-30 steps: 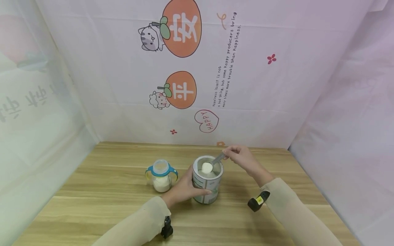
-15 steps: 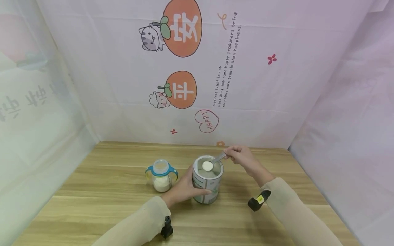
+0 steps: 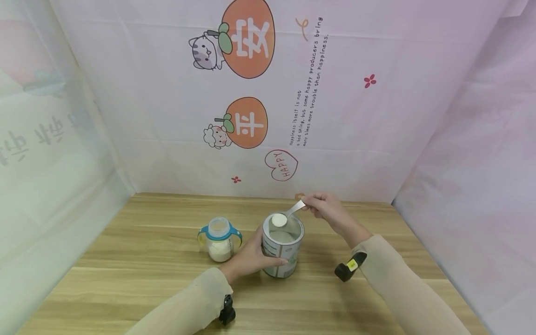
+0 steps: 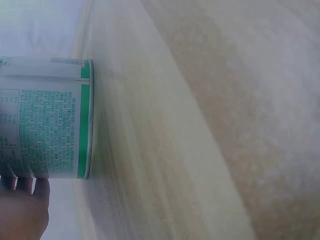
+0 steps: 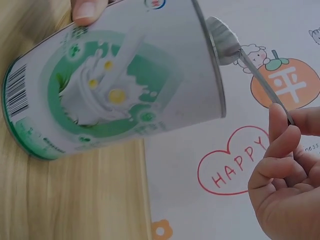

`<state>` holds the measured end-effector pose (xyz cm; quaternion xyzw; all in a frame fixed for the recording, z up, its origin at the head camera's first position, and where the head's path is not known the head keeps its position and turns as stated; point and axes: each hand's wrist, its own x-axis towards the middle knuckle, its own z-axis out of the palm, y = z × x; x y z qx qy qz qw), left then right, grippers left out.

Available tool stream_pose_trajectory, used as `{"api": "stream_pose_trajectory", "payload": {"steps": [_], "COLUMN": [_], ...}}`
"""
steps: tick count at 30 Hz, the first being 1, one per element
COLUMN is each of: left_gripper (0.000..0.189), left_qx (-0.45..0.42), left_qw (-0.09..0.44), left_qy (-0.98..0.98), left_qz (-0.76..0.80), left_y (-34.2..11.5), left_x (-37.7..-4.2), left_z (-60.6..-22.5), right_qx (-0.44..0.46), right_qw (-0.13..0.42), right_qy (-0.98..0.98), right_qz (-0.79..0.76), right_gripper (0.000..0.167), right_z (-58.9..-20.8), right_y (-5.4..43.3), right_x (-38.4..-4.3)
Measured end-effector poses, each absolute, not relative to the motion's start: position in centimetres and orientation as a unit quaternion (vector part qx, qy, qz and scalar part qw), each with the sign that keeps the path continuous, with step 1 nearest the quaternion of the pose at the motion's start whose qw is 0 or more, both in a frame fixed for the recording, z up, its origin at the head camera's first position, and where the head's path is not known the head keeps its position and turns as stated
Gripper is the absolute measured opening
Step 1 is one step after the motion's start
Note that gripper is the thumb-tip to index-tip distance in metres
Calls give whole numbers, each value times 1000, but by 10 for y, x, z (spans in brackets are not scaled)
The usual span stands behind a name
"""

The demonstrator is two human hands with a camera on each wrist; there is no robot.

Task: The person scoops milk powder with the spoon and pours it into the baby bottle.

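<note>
A milk powder can (image 3: 289, 251) stands upright on the table with its top uncovered and pale powder inside. My left hand (image 3: 252, 257) grips the can from its left side, thumb across the front; in the left wrist view a few fingers (image 4: 25, 210) show beside the printed can wall (image 4: 50, 125). Between thumb and forefinger, my right hand (image 3: 331, 214) pinches the handle of a metal spoon (image 3: 296, 207). The spoon's bowl holds a heap of white powder (image 3: 279, 220) at the can's rim. In the right wrist view the spoon bowl (image 5: 225, 42) is by the rim.
Left of the can stands a lidless baby bottle (image 3: 220, 250) with a blue two-handled collar and white powder inside. The wood-grain table (image 3: 159, 251) is enclosed by printed cloth at the back (image 3: 167, 167) and plain-looking cloth at the right (image 3: 469, 186).
My right hand has raised the powder-filled spoon from inside the can to its rim, slightly leftward. The left hand, can and bottle stay in place.
</note>
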<state>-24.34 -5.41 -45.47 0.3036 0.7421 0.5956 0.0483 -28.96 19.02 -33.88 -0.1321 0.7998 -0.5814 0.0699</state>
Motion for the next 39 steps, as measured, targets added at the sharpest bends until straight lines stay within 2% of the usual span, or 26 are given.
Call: {"api": "stream_pose_trajectory", "payload": {"steps": [39], "left_gripper": [98], "left_qx": [279], "left_qw": [61], "left_qy": [749], "left_qz": [598], "left_y": [-56], "left_x": [-245], "left_z": [-460], "right_qx": [-137], "right_qw": [77], "right_qy": [821], "right_qz": [-549], "right_gripper": [24], "right_z": [-311], "right_y": [81], "right_x": [-305]}}
